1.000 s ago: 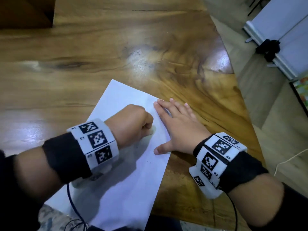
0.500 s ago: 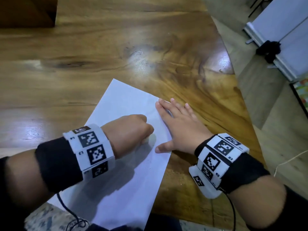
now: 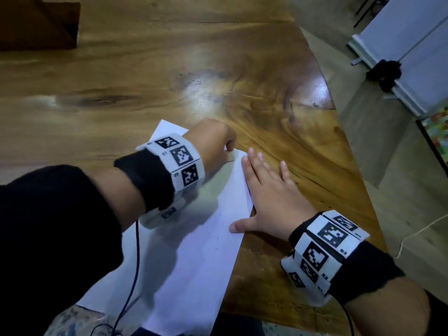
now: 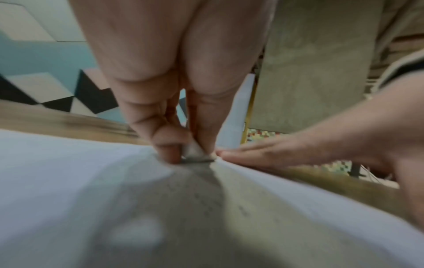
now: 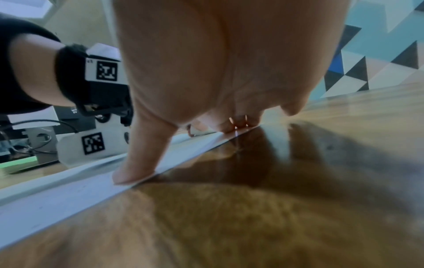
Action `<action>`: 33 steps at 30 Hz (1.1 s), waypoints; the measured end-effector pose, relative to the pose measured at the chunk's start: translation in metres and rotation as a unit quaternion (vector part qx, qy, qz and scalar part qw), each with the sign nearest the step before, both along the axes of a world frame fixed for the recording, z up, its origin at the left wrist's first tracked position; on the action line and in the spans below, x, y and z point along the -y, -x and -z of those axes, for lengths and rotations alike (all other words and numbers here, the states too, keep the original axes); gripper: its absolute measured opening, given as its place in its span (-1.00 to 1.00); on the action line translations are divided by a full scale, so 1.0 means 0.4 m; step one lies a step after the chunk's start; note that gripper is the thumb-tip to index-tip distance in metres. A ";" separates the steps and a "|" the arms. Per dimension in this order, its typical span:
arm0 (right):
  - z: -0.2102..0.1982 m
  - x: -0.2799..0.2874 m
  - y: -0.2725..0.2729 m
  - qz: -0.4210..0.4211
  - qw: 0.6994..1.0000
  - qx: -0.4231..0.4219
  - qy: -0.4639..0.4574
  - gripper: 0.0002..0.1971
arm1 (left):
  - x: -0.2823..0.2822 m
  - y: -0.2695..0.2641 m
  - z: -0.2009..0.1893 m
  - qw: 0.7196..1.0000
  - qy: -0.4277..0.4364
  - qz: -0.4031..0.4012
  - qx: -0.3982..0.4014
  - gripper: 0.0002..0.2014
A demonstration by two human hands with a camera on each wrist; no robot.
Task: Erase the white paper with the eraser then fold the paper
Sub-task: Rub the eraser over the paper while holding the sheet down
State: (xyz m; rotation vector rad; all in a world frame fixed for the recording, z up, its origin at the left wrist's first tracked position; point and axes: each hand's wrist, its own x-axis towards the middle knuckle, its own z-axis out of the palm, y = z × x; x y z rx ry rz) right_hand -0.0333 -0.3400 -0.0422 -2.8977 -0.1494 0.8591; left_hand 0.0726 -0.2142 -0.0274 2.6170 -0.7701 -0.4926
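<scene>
A white sheet of paper [image 3: 194,251] lies slantwise on the wooden table [image 3: 145,69], its near end over the table's front edge. My left hand [image 3: 213,141] pinches a small white eraser [image 3: 231,159] between thumb and fingers and presses it on the paper near the far right corner; the left wrist view shows the eraser [image 4: 195,152] touching the paper [image 4: 69,172]. My right hand [image 3: 269,190] lies flat with straight fingers on the paper's right edge, thumb [image 5: 135,163] on the sheet [image 5: 57,195], other fingers partly on the wood.
A dark brown wooden block [image 3: 36,23] stands at the table's far left. The table's right edge [image 3: 339,141] curves away beside my right hand, with floor and a white board [image 3: 412,57] beyond. A thin cable [image 3: 135,263] hangs from my left wristband over the paper.
My left hand has moved the eraser away from me along the paper, from the sheet's middle to its far right corner. My right hand has stayed flat on the paper's right edge.
</scene>
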 end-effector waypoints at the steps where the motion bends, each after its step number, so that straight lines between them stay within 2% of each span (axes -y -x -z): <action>1: -0.002 -0.001 0.000 -0.001 1.000 -0.001 0.007 0.32 | -0.004 0.008 0.007 1.000 0.002 0.018 0.011 -0.89; 4: -0.005 -0.004 0.001 -0.002 1.000 -0.004 0.021 0.32 | -0.043 0.044 0.014 0.994 -0.012 0.101 -0.026 -0.91; 6: -0.005 -0.004 0.001 -0.003 1.000 -0.005 0.024 0.32 | -0.060 0.049 0.012 0.990 -0.030 0.127 -0.059 -0.89; 11: -0.008 -0.005 0.002 0.000 1.000 -0.010 0.029 0.32 | -0.021 -0.005 0.007 0.999 0.009 0.030 0.033 -0.88; 16: -0.007 -0.005 0.000 -0.005 0.999 -0.009 0.031 0.32 | -0.052 0.050 0.011 0.986 -0.041 0.155 -0.045 -0.88; 18: -0.006 -0.005 0.001 -0.005 0.999 -0.009 0.030 0.32 | -0.043 0.038 0.006 0.987 -0.042 0.145 -0.051 -0.87; 22: -0.005 -0.005 0.001 -0.005 0.999 -0.010 0.034 0.32 | 0.002 0.002 0.010 0.997 0.000 0.078 0.012 -0.90; 28: -0.005 -0.004 0.001 -0.002 1.000 -0.008 0.024 0.32 | -0.075 0.106 0.024 0.979 -0.049 0.189 -0.057 -0.97; 33: 0.002 0.000 0.006 0.017 1.000 -0.004 0.006 0.33 | -0.090 0.123 0.019 0.984 -0.033 0.160 -0.072 -0.89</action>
